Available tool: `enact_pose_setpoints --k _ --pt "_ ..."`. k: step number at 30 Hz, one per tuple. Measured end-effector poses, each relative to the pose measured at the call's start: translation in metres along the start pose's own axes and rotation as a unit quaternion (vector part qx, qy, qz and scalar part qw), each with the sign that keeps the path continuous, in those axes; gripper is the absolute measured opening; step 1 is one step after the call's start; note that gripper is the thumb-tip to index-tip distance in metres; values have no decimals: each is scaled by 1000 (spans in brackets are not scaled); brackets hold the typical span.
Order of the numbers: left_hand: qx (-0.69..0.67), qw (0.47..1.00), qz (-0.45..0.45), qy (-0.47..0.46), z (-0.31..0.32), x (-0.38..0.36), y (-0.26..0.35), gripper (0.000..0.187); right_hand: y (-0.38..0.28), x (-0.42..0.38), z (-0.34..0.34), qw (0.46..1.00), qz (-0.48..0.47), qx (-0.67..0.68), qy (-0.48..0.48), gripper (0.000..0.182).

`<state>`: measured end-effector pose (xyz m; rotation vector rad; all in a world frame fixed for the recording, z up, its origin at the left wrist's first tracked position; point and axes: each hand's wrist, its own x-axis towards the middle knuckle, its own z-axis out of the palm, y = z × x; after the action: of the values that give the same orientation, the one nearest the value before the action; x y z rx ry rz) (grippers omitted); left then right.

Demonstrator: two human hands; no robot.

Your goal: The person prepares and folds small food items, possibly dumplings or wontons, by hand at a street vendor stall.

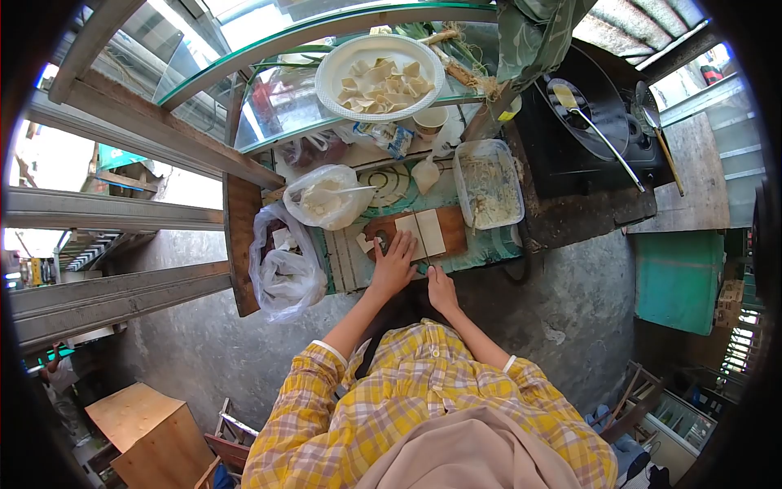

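On a wooden cutting board [456, 231] lie pale, square sheets [430, 232] that look like dough wrappers. A thin knife [421, 238] runs across them, its blade pointing away from me. My right hand [441, 288] is closed round its handle at the board's near edge. Left of the blade, my left hand [394, 265] rests flat with fingers stretched over the sheets. A small cut piece [365, 242] lies at the board's left end. Beyond the board, a white plate [324, 77] on the glass shelf holds several similar cut pieces.
Left of the board are a bag of white powder [322, 213] with a spoon handle and a plastic bag [281, 301]. A clear tub [517, 216] with pale mixture stands right. Further right, a wok [599, 134] with a ladle sits on the stove [542, 175].
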<state>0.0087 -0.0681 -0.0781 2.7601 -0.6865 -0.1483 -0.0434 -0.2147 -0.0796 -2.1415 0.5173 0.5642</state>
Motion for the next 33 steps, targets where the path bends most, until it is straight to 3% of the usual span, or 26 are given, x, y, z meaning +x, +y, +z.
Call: enact_pose_setpoints --k 10,33 --pt "-5 1000 -4 -6 -2 1 1 65 -19 -5 -7 996 41 -67 -35 44" --pt "-8 1000 -8 -19 -3 0 1 61 -14 -1 -6 997 18 -67 -26 41"
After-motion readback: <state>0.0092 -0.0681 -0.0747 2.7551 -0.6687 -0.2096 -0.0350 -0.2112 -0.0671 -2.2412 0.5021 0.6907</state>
